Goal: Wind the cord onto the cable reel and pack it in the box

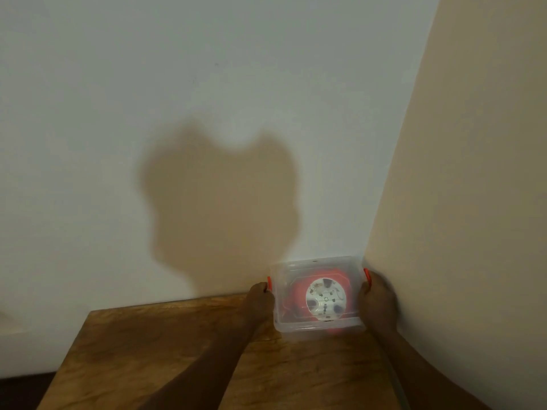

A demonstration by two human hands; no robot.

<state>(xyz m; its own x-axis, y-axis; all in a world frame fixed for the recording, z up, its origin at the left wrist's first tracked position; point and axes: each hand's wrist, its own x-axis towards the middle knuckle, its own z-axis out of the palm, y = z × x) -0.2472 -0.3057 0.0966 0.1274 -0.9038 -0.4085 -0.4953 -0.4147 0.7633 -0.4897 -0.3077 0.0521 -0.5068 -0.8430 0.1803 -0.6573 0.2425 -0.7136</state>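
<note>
1. And here we are near the finish, by the look of it: the cable reel (325, 300) sits inside the clear box (319, 327), its white face turned up toward the camera and its red body showing through the plastic.
2. The cord appears to be wound on already; no loose length trails outside the box or across the wooden surface (165, 350), though the blur keeps me from reading the windings themselves.
3. The lid seems to be on, with a red latch (269, 283) at the left end and another red latch (367, 275) at the right. Whether both are snapped down, I cannot tell.
4. The left hand (260, 298) grasps the left end of the box, fingers curled up by that latch.
5. The right hand (377, 301) grasps the right end in the same way, wrapped round the side just under its latch.
6. So the box lies squarely between the two hands, touching both, at the far right corner of the surface, tucked close against the white wall (207, 69) behind and the cream wall (473, 173) to the right.
7. My call: winding done, packing done, only the latches or a final placing left.
</note>
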